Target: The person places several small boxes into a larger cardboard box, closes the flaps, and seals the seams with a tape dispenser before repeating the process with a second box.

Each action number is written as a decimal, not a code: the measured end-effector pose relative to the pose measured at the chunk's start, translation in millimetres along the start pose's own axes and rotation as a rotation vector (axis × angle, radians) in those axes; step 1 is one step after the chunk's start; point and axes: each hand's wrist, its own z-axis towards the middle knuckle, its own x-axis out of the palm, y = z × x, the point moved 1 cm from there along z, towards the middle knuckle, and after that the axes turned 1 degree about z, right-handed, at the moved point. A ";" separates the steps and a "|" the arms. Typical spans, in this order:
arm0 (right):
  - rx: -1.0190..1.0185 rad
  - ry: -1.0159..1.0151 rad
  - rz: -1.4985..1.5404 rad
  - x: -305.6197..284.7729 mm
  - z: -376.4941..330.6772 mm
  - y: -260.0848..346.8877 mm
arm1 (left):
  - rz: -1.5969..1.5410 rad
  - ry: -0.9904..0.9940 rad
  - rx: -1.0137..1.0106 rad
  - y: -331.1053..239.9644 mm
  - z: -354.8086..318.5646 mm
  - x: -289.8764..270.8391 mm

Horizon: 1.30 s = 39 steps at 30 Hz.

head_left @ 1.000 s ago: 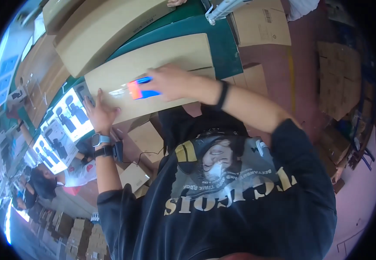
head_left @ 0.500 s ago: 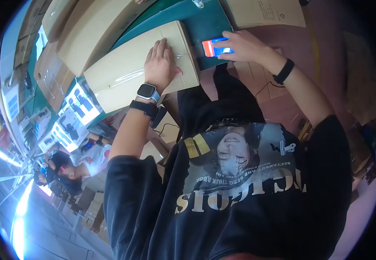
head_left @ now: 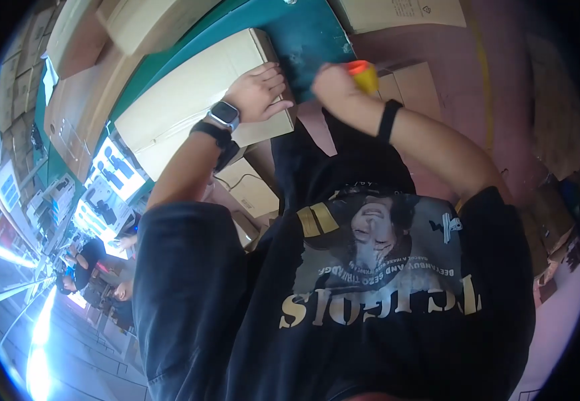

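Note:
A long brown cardboard box (head_left: 183, 100) lies on the green tabletop in front of me, its near end toward my legs. My left hand (head_left: 258, 93) is laid on its right end, fingers stretched over the edge and thumb apart. Just right of that end is my right hand (head_left: 337, 87), smeared by motion and closed on a handheld tape dispenser (head_left: 365, 77). Orange and yellow parts of the dispenser show behind the hand; the rest is hidden by the fingers. Whether tape runs from it to the box cannot be made out.
Larger cardboard boxes (head_left: 150, 27) stand beyond at the left. Another flat carton (head_left: 400, 13) lies at the far right. Below the table are a carton (head_left: 250, 190) with a dark cord and a cardboard piece (head_left: 413, 90) on the reddish floor. Other people are at the far left.
My right hand has moved left toward the box's end and turned, the dispenser now pointing away to the right. My left hand has shifted right onto the end edge.

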 end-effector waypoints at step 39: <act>0.389 0.107 0.758 73.2 -55.2 200.9 | 0.079 -0.437 -0.057 -78.8 -43.5 55.7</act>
